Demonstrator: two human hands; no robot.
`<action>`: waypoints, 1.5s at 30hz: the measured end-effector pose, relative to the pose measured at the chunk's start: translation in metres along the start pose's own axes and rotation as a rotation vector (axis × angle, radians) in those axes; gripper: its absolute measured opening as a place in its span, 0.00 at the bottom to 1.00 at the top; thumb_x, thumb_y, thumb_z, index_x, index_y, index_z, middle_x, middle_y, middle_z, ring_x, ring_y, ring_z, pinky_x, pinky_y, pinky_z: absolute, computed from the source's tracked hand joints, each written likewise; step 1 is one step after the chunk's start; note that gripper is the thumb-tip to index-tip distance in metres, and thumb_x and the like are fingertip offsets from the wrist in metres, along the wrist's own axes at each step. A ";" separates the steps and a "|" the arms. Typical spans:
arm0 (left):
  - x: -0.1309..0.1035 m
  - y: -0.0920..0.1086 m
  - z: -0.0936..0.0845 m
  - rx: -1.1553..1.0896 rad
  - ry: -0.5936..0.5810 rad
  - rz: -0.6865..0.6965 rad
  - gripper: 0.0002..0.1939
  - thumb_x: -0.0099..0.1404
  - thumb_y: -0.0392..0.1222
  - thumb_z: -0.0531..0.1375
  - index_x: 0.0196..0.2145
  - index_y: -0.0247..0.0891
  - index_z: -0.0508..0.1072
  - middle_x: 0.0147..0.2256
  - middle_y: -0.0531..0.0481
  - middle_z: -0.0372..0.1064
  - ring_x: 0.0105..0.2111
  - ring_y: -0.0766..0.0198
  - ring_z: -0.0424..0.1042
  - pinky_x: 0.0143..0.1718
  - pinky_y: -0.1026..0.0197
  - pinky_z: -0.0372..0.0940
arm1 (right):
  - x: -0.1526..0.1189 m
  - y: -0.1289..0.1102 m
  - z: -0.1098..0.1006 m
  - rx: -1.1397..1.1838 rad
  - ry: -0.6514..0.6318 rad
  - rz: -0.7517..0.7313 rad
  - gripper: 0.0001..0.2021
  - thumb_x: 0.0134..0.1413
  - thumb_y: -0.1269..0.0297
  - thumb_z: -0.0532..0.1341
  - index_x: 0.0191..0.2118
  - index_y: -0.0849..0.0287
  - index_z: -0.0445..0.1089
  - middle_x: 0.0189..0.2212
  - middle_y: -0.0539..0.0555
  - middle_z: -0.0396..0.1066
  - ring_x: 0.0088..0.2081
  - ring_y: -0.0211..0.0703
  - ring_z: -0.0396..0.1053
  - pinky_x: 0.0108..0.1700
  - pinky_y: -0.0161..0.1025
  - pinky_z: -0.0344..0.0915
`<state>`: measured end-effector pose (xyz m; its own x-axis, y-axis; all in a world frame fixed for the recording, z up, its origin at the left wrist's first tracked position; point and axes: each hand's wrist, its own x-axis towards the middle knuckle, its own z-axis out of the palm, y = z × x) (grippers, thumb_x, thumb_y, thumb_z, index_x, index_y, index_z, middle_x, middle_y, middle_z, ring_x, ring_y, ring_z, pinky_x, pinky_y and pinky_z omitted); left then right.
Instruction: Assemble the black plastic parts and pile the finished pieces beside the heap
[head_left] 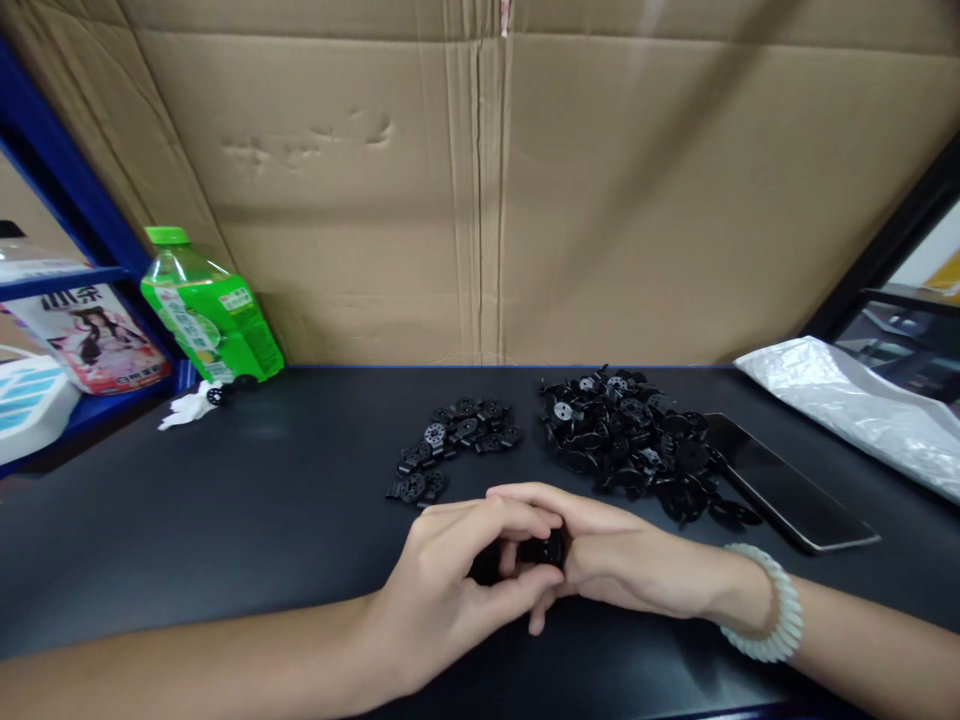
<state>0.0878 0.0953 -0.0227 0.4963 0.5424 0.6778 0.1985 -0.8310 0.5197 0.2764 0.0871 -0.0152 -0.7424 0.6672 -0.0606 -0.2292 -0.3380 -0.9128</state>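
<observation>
Near the front of the dark table, my left hand (457, 590) pinches a small black plastic part (546, 548) between thumb and fingers. My right hand (615, 555) meets it from the right, its fingers closed around the same part and partly hidden behind it. Just beyond my hands lies a small group of black round-headed pieces (466, 425). A larger heap of black disc-shaped parts (622, 430) is piled to the right of that group.
A dark phone (787, 485) lies right of the heap, with a silvery plastic bag (855, 405) behind it. At the left stand a green bottle (214, 310) and a blue shelf (67, 290); a crumpled white tissue (189, 405) lies nearby. Cardboard (360, 200) walls the back.
</observation>
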 end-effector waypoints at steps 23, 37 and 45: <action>-0.002 -0.005 0.010 0.106 -0.014 0.130 0.10 0.59 0.29 0.60 0.31 0.40 0.61 0.29 0.54 0.75 0.22 0.71 0.73 0.25 0.71 0.67 | 0.003 0.015 0.012 0.122 0.243 0.031 0.29 0.33 0.77 0.53 0.47 0.52 0.69 0.41 0.51 0.69 0.42 0.41 0.67 0.43 0.38 0.62; -0.008 -0.012 0.014 0.190 -0.006 0.161 0.10 0.61 0.30 0.60 0.34 0.41 0.61 0.28 0.56 0.72 0.24 0.71 0.72 0.27 0.71 0.66 | 0.007 0.018 0.018 0.265 0.340 -0.019 0.29 0.30 0.78 0.56 0.45 0.55 0.70 0.41 0.51 0.73 0.47 0.42 0.69 0.53 0.41 0.59; -0.010 -0.011 0.012 0.180 -0.028 0.179 0.07 0.64 0.31 0.59 0.36 0.40 0.63 0.29 0.55 0.75 0.23 0.71 0.71 0.26 0.71 0.66 | 0.007 0.020 0.019 0.260 0.343 -0.022 0.31 0.32 0.76 0.57 0.49 0.54 0.68 0.38 0.51 0.73 0.45 0.42 0.69 0.54 0.43 0.57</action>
<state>0.0911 0.0979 -0.0416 0.5599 0.3829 0.7348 0.2511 -0.9235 0.2900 0.2550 0.0729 -0.0260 -0.4933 0.8433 -0.2133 -0.4262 -0.4481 -0.7858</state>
